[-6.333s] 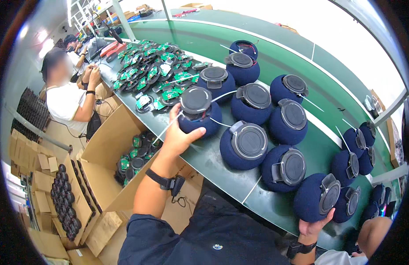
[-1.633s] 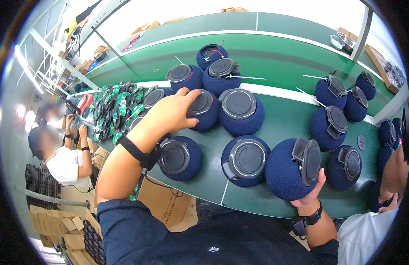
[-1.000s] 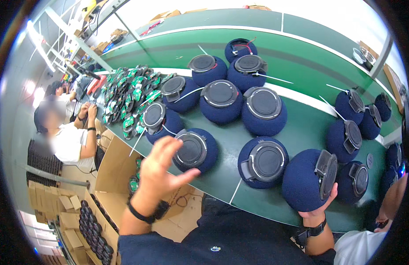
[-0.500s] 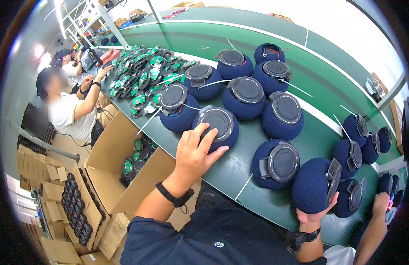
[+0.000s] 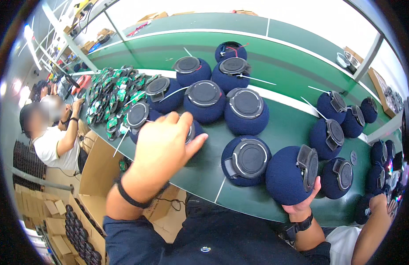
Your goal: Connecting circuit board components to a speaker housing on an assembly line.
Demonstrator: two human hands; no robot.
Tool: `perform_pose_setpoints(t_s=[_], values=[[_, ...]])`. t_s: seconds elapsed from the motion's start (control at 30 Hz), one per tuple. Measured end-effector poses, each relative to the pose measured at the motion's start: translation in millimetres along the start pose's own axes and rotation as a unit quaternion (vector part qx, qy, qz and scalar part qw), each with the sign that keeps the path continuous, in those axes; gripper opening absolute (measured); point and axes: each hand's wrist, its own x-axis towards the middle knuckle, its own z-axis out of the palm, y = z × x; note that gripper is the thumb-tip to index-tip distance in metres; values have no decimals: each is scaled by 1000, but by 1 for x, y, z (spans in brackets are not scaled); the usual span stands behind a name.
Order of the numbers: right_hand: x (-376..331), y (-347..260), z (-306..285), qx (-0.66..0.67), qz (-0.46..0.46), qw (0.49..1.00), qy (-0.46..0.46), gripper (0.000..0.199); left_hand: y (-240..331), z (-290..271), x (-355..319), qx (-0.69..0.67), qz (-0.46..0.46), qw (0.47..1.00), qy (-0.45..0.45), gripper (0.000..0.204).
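My right hand (image 5: 302, 206) cups a round navy fabric-covered speaker (image 5: 286, 176) from below, at the near edge of the table. The speaker is tilted, with its black round base plate facing right. My left hand (image 5: 162, 143) is over another navy speaker (image 5: 197, 132), most of which it hides. Its thumb stands apart from the bent fingers, whose tips are out of sight, and I see nothing held. Between my hands, a speaker (image 5: 246, 160) rests with its grey-ringed black base upward. Behind it is a similar speaker (image 5: 246, 110).
Several more navy speakers (image 5: 204, 101) stand on the green table (image 5: 204, 176), some with white cable ties sticking out. A heap of green circuit boards (image 5: 114, 95) lies at the left. Below are cardboard boxes (image 5: 98, 170). Co-workers sit at the left; another's hand (image 5: 378, 203) works at the right.
My left hand has lifted from the speaker's base and turned, its fingers bending over. The view has swung to the right. My right hand still holds its speaker.
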Motion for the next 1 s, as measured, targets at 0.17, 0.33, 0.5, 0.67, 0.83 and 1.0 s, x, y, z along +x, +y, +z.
perform_pose_setpoints(t_s=[0.17, 0.33, 0.5, 0.67, 0.83, 1.0], values=[[-2, -1, -4, -24, -10, 1000, 1, 88, 7, -14, 109, -40, 160, 986, -14, 41], [6, -2, 9, -41, 15, 999, -31, 99, 1, 39, 274, 40, 134, 984, -111, 39], [8, 1, 6, -39, 15, 999, -28, 99, -26, 127, 350, 25, 113, 968, -221, 38], [8, -12, 25, -17, 46, 999, -1, 106, -11, 162, 363, 9, 87, 971, -224, 37], [5, -15, 26, -33, 53, 998, 0, 107, -18, 148, 368, -49, 88, 970, -220, 37], [0, -13, 18, -34, 55, 998, -7, 107, 11, 79, 346, -25, 201, 977, -66, 35]])
